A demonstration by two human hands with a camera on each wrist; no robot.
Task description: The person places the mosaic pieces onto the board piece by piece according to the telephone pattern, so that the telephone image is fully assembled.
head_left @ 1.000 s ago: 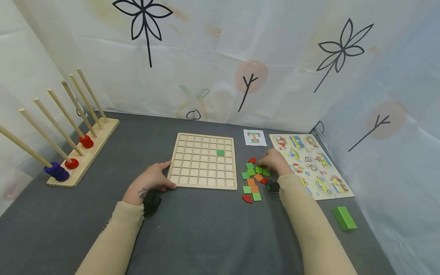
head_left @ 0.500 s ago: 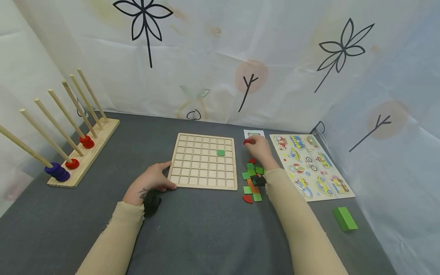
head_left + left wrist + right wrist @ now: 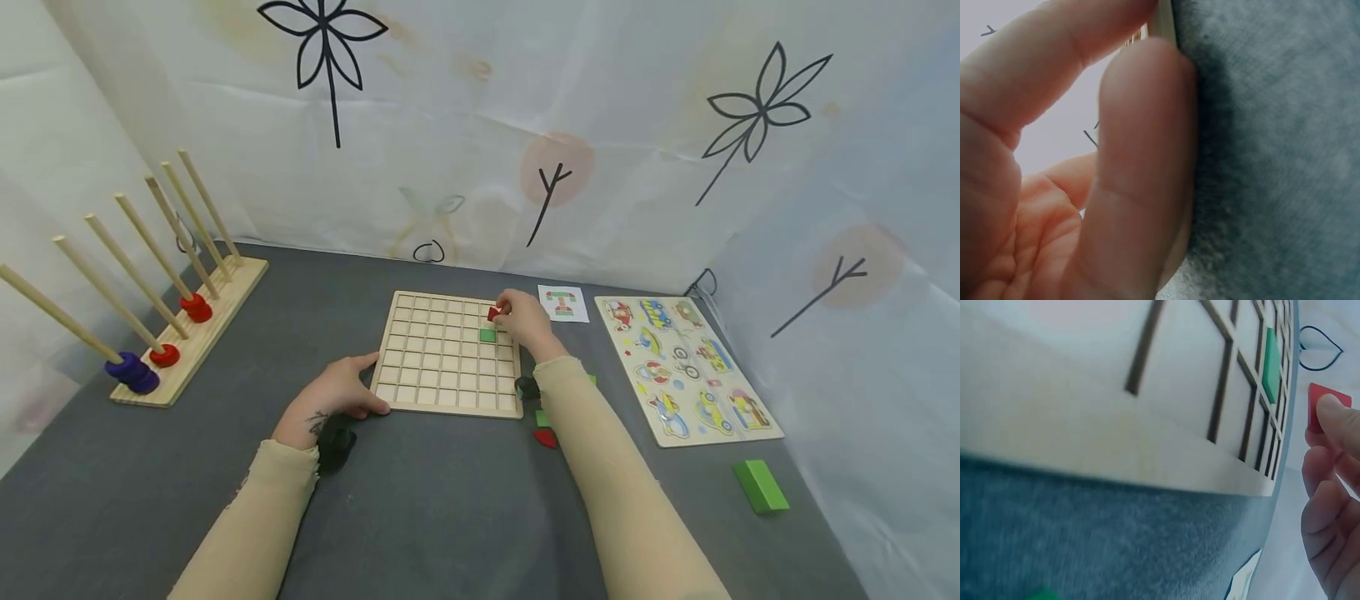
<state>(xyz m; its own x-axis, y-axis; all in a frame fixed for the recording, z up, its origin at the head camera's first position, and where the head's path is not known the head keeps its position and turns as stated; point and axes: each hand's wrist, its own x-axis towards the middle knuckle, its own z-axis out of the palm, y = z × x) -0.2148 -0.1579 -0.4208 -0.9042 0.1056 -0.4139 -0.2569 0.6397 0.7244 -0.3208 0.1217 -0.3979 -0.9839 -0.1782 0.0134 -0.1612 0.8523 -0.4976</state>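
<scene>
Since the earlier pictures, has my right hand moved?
Yes: the right hand moved left, from loose tiles to the right edge of the grid board.

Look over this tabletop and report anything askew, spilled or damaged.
Nothing stands out. The wooden board lies flat, its green tile sitting squarely in the grid. The red piece is simply pinched in the right hand. The right sleeve partly covers the loose tiles, so I can't vouch for those.
</scene>
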